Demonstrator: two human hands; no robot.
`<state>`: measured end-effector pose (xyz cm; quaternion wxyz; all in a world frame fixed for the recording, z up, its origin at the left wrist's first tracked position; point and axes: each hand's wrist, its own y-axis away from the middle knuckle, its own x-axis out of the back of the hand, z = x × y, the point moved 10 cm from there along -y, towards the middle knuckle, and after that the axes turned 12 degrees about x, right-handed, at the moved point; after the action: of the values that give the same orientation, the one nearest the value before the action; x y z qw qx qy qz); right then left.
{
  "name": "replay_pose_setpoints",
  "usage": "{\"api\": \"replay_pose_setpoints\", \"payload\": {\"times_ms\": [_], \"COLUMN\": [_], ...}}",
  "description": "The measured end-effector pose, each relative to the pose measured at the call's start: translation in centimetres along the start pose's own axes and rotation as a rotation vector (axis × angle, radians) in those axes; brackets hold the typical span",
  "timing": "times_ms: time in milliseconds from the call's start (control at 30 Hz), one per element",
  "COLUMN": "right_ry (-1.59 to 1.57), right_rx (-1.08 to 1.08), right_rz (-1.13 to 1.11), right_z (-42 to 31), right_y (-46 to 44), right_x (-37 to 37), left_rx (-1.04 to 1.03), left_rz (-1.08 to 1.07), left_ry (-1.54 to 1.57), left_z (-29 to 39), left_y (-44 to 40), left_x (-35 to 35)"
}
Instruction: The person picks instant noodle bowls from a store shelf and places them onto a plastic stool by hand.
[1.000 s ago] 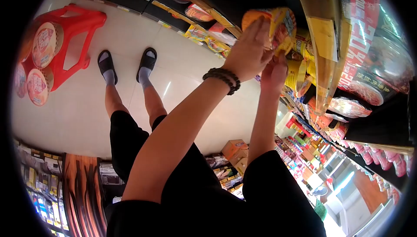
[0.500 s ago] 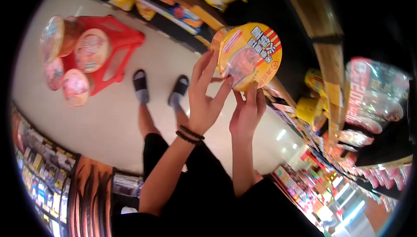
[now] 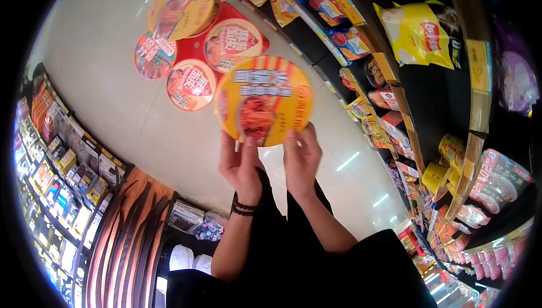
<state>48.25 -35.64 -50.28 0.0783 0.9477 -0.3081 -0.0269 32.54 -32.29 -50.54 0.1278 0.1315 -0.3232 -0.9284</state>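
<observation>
A yellow instant noodle bowl [image 3: 263, 102], its lid printed with a picture of red food, is held up between both hands. My left hand [image 3: 243, 167] grips its near left side, thumb by the lid's edge. On the near right side my right hand [image 3: 302, 158] has its fingers closed round the bowl. Beyond it stands a red stool [image 3: 227, 13] crowded with other noodle bowls. They include a similar yellow bowl [image 3: 183, 7], a red-and-cream bowl [image 3: 232, 47], a smaller pinkish bowl [image 3: 191, 85] and one with a blue-and-red lid [image 3: 155, 57].
Shelves of snacks run along my right, with a yellow chip bag [image 3: 424, 34], yellow tubs [image 3: 443, 169] and a clear food pack [image 3: 499, 181]. To the left is a rack of small packaged goods [image 3: 68, 189] beside hanging dark belts [image 3: 127, 240]. Pale floor tiles [image 3: 101, 71] lie between.
Both hands have brought the noodle bowl from the right-hand shelf side to mid-view, its lid now turned squarely toward me. My view has shifted, so the stool appears nearer the middle.
</observation>
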Motion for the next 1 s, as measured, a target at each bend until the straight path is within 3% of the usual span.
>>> {"api": "replay_pose_setpoints", "payload": {"times_ms": [100, 300, 500, 767, 1000], "right_ry": [-0.011, 0.043, 0.056, -0.046, 0.138], "right_rx": [-0.002, -0.014, 0.101, 0.078, 0.007], "right_rz": [-0.120, -0.371, -0.362, -0.427, -0.480], "right_z": [0.6, 4.2, 5.8, 8.4, 12.0], "right_y": [0.3, 0.0, -3.5, -5.7, -4.8], "right_x": [-7.1, -20.2, -27.1, -29.1, -22.3], "left_rx": [-0.049, -0.088, -0.095, -0.127, -0.130], "left_rz": [0.150, 0.247, 0.262, 0.226, 0.191], "left_ry": [-0.008, 0.127, 0.108, 0.085, 0.057], "left_z": [1.8, 7.4, 9.4, 10.2, 8.2], "left_y": [-2.8, -9.7, -17.3, -21.2, -21.6], "left_x": [6.5, 13.7, 17.0, 17.0, 17.9]}}
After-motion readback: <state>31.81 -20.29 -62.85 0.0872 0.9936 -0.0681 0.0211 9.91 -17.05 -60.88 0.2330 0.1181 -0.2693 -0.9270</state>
